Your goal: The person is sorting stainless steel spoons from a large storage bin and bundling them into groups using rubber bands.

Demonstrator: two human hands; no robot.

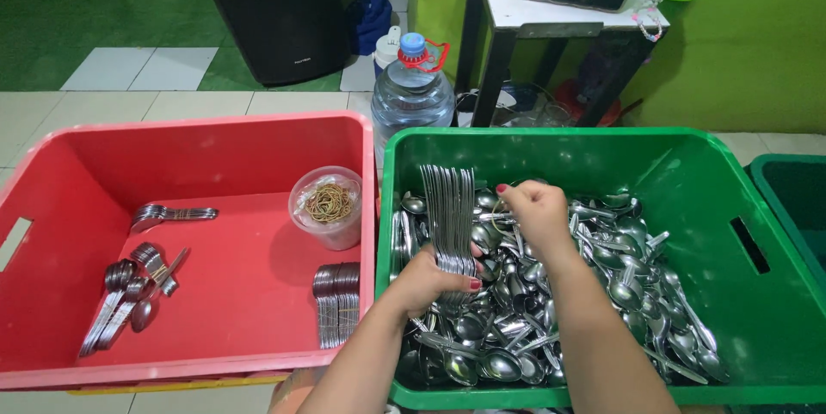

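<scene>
While under spoon crates (551,133), pale tiles (103,108)

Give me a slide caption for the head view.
Left hand grips a spoon bundle over the green crate; right hand holds a rubber band.

Two crates, one red (52,173) and one green (688,156); one water bottle (411,95); four spoon bundles (337,302).

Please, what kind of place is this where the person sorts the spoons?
Probably a room of a home or a small workshop used for packing cutlery, not a factory. The green crate full of loose spoons and the red crate stand on a tiled floor, with a water jug and a small table behind.
</scene>
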